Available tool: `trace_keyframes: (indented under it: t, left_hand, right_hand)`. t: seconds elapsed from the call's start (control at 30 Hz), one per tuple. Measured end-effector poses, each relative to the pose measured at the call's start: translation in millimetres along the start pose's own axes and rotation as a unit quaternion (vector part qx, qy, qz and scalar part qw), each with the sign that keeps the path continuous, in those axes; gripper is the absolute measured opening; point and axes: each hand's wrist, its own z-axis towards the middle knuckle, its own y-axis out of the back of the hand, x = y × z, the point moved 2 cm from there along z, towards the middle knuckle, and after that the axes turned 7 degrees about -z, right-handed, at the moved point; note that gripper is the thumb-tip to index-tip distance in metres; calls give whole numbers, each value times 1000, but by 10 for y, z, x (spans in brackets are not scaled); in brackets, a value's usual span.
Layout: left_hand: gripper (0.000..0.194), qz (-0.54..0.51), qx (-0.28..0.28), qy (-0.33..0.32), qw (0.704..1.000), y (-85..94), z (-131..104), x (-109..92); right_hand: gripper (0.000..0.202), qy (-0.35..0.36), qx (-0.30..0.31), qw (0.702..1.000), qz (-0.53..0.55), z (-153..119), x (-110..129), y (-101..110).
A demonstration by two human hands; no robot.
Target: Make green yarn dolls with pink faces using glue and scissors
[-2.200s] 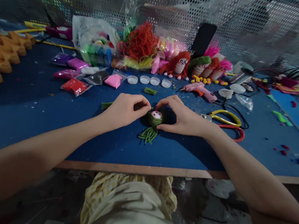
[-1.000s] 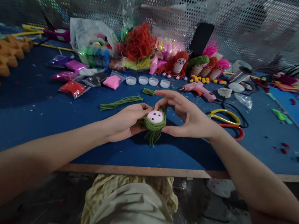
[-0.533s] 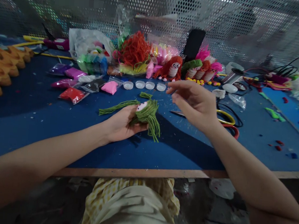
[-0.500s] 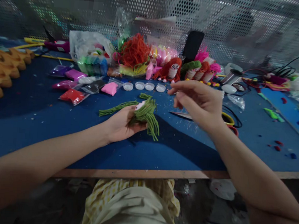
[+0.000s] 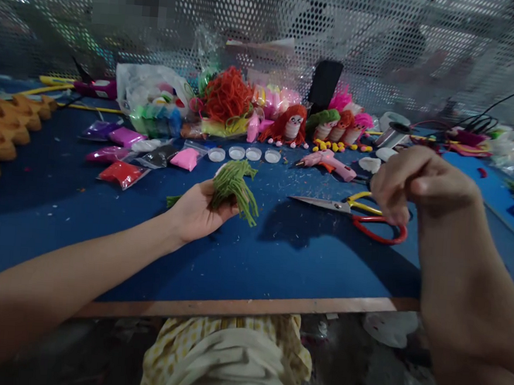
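Observation:
My left hand [image 5: 200, 212] is closed around a doll with green yarn hair [image 5: 235, 188], held above the blue table. The doll's strands hang to the right over my fingers. My right hand [image 5: 401, 182] is raised over the handles of large scissors [image 5: 326, 204], its fingers curled; what they hold, if anything, is too small or hidden to make out. The scissors' blades point left, with one yellow and one red handle loop. Beyond them lies a pink glue gun [image 5: 329, 164].
Finished yarn dolls [image 5: 294, 126], red yarn [image 5: 229, 94] and a plastic bag [image 5: 154, 91] line the back. Small round white dishes [image 5: 253, 154] and bags of coloured clay [image 5: 121, 173] lie before them. An orange tray [image 5: 6, 128] is at far left.
My right hand has moved right, from beside the doll to the scissors' handles, uncovering the glue gun. My left hand has shifted slightly left and turned the doll, whose face is now mostly hidden.

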Motion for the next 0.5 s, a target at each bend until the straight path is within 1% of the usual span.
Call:
trace_keyframes:
  t: [0.03, 0.1, 0.13, 0.17, 0.23, 0.27, 0.3, 0.33, 0.37, 0.4, 0.43, 0.47, 0.5]
  left_hand:
    - [30, 1, -3, -4, 1000, -1, 4, -1]
    - [30, 5, -7, -9, 1000, 1, 12, 1]
    - [30, 8, -6, -11, 1000, 4, 16, 3]
    - [29, 13, -4, -13, 1000, 8, 18, 4]
    - [29, 21, 1, -20, 1000, 18, 25, 4]
    - [30, 22, 4, -23, 999, 23, 28, 2]
    - [30, 22, 7, -26, 999, 29, 32, -1]
    - [31, 21, 10, -28, 999, 34, 36, -4]
    - [31, 20, 12, -29, 999, 37, 40, -7]
    - [30, 21, 13, -30, 999, 40, 42, -11]
    - [29, 24, 14, -30, 999, 42, 42, -14]
    - [29, 29, 15, -29, 999, 42, 41, -16]
    - [29, 41, 21, -29, 999, 39, 38, -18]
  right_hand:
    - [45, 37, -81, 996, 19, 18, -52, 64]
    - [38, 88, -198, 975, 41, 65, -137, 127]
    - [36, 99, -247, 963, 44, 88, -168, 137]
    - [35, 95, -304, 947, 41, 105, -193, 143]
    - [34, 72, -377, 923, 35, 123, -214, 134]
    - [35, 70, -412, 907, 40, 121, -207, 132]
    - [37, 85, -441, 892, 44, 113, -187, 132]
    - [39, 115, -465, 877, 31, 101, -154, 132]
    - [40, 147, -472, 869, -12, 92, -112, 127]
    - [43, 173, -462, 865, -89, 89, -70, 110]
    - [46, 187, -432, 862, -189, 96, -35, 80]
    - [45, 186, -390, 854, -290, 113, -17, 38]
    - [37, 169, -353, 844, -367, 134, -21, -4]
